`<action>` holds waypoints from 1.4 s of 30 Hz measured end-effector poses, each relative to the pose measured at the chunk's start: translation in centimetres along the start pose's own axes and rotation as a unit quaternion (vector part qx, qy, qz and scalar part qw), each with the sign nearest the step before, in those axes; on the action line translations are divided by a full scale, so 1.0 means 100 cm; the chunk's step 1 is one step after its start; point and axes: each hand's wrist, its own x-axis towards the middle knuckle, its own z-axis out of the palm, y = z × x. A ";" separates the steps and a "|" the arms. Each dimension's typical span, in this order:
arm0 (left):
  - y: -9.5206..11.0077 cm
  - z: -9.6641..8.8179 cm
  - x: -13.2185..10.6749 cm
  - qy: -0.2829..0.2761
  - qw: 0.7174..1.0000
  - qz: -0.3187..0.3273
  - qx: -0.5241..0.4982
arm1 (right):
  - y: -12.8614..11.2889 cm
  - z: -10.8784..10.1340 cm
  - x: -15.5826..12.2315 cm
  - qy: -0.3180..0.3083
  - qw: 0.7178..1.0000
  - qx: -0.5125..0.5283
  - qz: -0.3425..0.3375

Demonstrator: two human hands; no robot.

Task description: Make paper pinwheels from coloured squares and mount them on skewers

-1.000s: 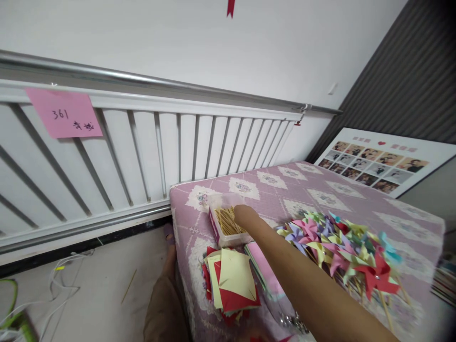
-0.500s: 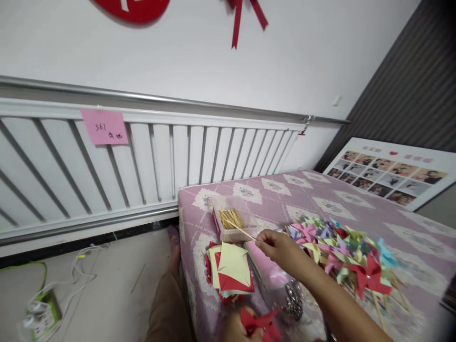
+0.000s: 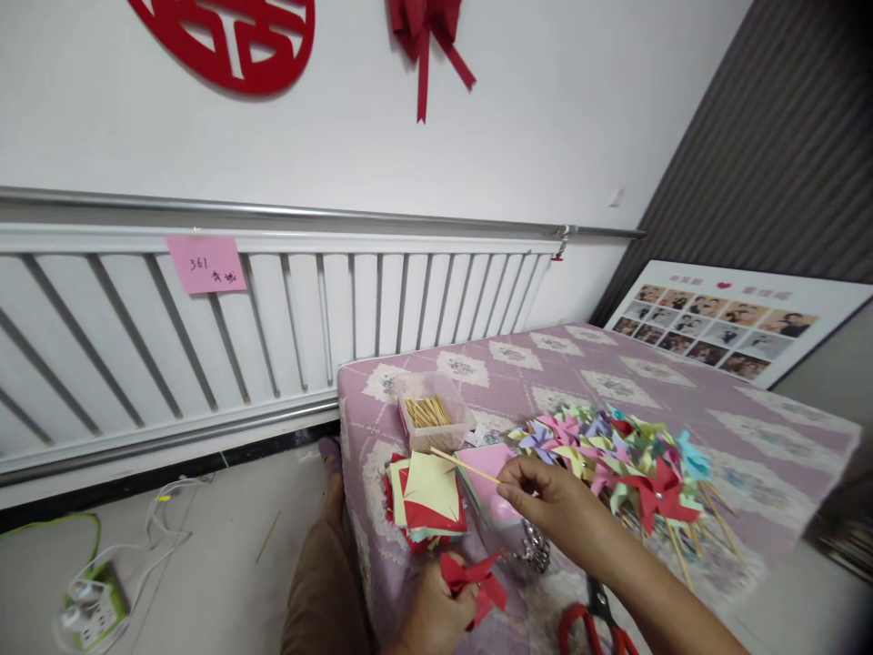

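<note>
A red paper pinwheel [image 3: 487, 582] is pinched in my left hand [image 3: 436, 605], low over the front of the mattress. My right hand [image 3: 546, 491] grips one end of a thin wooden stick [image 3: 467, 466], which points left across the cut paper. Beneath and left of the stick lies a stack of cut paper squares [image 3: 429, 491], yellow and red on top. Behind the stack stands a clear plastic box [image 3: 436, 437] with many wooden sticks in it. Finished pinwheels [image 3: 607, 446] in several colours lie piled right of my right hand.
Red-handled scissors [image 3: 595, 619] lie partly under my right forearm. Silver metal pieces [image 3: 536, 550] and pink paper [image 3: 486, 464] sit between my hands. A white radiator [image 3: 300, 318] borders the mattress [image 3: 634, 368]. A power strip [image 3: 99, 614] and cables are on the floor.
My right hand has drawn the stick away from the plastic box, toward the pinwheel. The left hand and the red pinwheel have come further into view, as have the scissors.
</note>
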 end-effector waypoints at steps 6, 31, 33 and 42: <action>0.007 -0.001 -0.005 0.003 0.999 0.040 0.019 | -0.003 -0.007 -0.013 0.007 1.000 0.006 0.000; 0.003 -0.002 -0.002 -0.015 0.999 0.044 0.015 | -0.009 -0.019 -0.029 0.008 1.000 -0.007 0.017; 0.002 -0.002 -0.002 -0.016 0.999 0.043 0.016 | -0.010 -0.020 -0.029 0.010 1.000 -0.008 0.019; -0.006 0.000 0.002 -0.010 0.999 0.045 0.007 | -0.012 -0.020 -0.030 0.011 1.000 -0.003 0.022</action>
